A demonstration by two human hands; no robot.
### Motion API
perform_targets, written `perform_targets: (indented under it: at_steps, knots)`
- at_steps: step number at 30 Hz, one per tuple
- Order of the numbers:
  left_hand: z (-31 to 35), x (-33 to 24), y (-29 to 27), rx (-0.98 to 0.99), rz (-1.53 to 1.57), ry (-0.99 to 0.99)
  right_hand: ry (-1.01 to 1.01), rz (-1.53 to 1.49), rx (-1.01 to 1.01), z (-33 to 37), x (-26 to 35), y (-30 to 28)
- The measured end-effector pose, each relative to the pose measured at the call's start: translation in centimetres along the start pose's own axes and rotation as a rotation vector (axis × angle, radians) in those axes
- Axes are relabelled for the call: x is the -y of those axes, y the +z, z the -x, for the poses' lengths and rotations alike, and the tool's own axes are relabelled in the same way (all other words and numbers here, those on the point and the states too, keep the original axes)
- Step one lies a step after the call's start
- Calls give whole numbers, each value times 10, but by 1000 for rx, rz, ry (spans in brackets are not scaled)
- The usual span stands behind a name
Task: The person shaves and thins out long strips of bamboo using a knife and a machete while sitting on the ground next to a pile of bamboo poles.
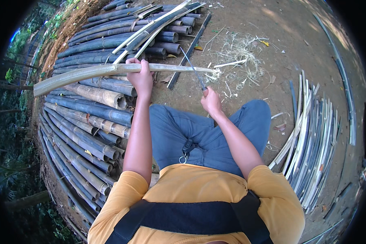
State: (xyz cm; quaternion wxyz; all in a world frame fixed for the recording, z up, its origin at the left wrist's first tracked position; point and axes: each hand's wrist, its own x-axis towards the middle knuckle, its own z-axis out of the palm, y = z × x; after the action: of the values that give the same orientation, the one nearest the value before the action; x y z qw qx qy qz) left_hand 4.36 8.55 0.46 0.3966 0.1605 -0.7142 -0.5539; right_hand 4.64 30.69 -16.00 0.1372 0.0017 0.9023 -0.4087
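My left hand is closed around a long split bamboo strip, pale on the side facing me. The strip lies crosswise in front of me, its wide end out to the left over the bamboo pile. Its narrow right end is frayed, with curled shavings clinging to it. In my right hand is the dark handle of a long thin knife. The blade points up and to the left, crossing the strip near its frayed end. Whether the edge touches the strip, I cannot tell.
Dark bamboo poles are piled on my left, with several split strips across their far end. Loose shavings litter the dirt ahead. A bundle of split strips lies at right, and long thin lengths lie beyond it.
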Motion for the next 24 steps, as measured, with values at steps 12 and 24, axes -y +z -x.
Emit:
perform_targets:
  at_steps: [12, 24]
  knots:
    - [6, -9, 12, 45, 1, 29, 45, -35, -49, -12, -19, 8]
    - [12, -7, 7, 42, 6, 2, 104, -50, -32, -4, -14, 6]
